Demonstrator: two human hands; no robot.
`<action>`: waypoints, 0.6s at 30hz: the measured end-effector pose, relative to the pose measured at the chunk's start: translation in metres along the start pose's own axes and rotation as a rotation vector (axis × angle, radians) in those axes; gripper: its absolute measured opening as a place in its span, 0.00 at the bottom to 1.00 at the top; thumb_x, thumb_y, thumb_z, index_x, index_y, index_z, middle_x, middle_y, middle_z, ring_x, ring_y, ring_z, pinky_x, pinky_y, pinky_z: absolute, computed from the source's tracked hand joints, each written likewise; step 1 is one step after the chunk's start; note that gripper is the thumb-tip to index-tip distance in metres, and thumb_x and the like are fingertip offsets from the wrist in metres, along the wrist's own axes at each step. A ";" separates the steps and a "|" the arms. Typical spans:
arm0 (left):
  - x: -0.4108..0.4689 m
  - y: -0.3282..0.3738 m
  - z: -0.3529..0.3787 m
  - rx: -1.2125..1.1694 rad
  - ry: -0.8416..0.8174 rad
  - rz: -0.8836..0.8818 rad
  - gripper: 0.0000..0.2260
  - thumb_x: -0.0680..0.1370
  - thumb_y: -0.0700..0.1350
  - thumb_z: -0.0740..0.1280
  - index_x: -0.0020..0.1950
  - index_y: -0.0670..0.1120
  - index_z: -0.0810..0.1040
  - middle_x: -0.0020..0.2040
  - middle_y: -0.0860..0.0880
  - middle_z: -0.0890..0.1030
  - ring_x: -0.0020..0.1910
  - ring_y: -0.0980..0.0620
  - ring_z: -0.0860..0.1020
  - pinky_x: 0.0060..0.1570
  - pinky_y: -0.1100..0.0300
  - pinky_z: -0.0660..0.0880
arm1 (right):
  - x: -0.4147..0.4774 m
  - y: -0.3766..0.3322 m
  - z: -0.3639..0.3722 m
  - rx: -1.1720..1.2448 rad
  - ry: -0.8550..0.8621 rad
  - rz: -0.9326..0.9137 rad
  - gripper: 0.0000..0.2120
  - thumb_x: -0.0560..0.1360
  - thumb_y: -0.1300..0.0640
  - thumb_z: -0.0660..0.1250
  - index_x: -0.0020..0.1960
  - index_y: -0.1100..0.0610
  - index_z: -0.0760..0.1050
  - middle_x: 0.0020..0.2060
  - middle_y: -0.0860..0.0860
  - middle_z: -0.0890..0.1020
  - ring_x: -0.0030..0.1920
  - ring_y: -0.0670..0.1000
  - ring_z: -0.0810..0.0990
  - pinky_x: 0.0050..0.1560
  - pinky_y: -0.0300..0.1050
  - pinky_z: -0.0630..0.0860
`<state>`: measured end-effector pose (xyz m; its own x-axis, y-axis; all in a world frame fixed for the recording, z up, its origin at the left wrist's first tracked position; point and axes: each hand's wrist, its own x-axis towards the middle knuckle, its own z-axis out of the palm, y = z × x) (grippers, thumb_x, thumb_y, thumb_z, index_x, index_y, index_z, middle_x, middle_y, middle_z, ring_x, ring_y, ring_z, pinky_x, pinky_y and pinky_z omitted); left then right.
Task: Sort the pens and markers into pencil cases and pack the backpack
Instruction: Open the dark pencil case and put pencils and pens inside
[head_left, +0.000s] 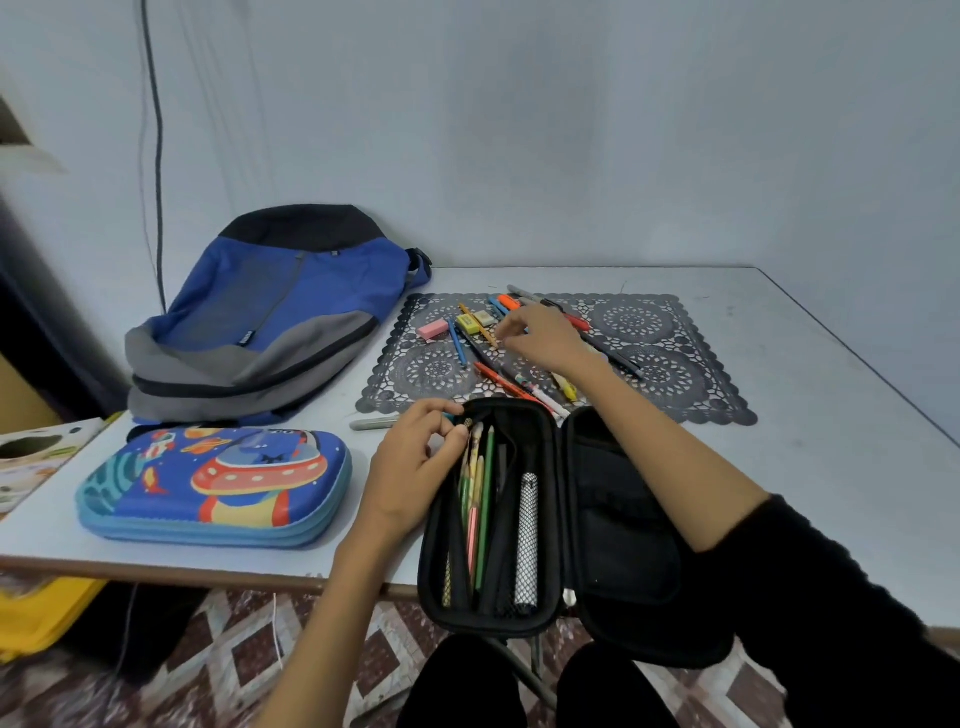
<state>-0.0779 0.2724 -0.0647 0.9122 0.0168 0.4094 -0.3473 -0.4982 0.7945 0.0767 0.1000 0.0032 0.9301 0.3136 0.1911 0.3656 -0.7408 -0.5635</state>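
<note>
Head view: left hand (415, 460) pinches ends of coloured pencils (485, 499) inside open black zip pencil case (524, 621), near table edge. Right hand (543, 338) curls over loose pens and markers (457, 345) on grey lace mat (675, 384), far centre; grasp cannot be told. Blue-grey fabric backpack (280, 312) far left

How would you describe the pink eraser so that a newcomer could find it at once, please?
Start at the dark lace placemat. Near its left end, toward the blue backpack, lies the pink eraser. It alone is pink; beside it lie a yellow block and a grey block.
</note>
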 end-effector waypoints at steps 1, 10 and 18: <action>0.000 0.001 0.000 0.008 -0.004 0.000 0.16 0.75 0.57 0.62 0.36 0.46 0.73 0.56 0.60 0.77 0.48 0.55 0.76 0.44 0.53 0.71 | 0.009 0.003 0.007 -0.128 -0.021 -0.019 0.15 0.76 0.64 0.61 0.57 0.53 0.81 0.57 0.51 0.82 0.57 0.51 0.78 0.53 0.46 0.76; 0.003 0.000 -0.002 0.049 -0.015 0.027 0.14 0.76 0.55 0.62 0.36 0.47 0.72 0.56 0.60 0.77 0.48 0.56 0.76 0.45 0.54 0.70 | 0.024 0.002 0.035 -0.541 -0.051 -0.024 0.14 0.78 0.62 0.56 0.56 0.56 0.79 0.55 0.53 0.81 0.61 0.57 0.74 0.67 0.61 0.63; 0.003 0.000 -0.003 0.075 -0.019 0.039 0.14 0.77 0.54 0.62 0.36 0.47 0.72 0.55 0.60 0.77 0.44 0.59 0.74 0.43 0.55 0.68 | 0.014 0.012 0.025 -0.219 0.264 0.027 0.09 0.71 0.66 0.67 0.45 0.57 0.84 0.44 0.51 0.85 0.48 0.53 0.82 0.48 0.46 0.77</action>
<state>-0.0759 0.2751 -0.0622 0.9025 -0.0194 0.4302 -0.3658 -0.5615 0.7422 0.0927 0.1104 -0.0206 0.9062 0.1484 0.3959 0.3126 -0.8658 -0.3908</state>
